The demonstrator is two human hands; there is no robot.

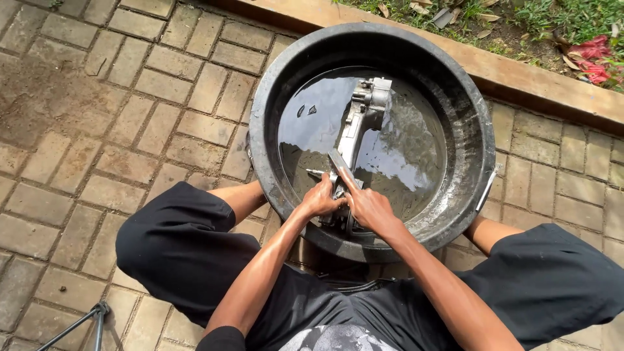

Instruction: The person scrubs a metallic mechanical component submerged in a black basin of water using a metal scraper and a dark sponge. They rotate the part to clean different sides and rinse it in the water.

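Hands [344, 203] grip metal part [359, 130], perhaps brush, in black basin [273, 104].

We grip a long grey metal engine part [356, 140] with our left hand [320, 198] and right hand [368, 207], at 6 o'clock in the black water-filled tub [273, 104] on brick paving [130, 97].
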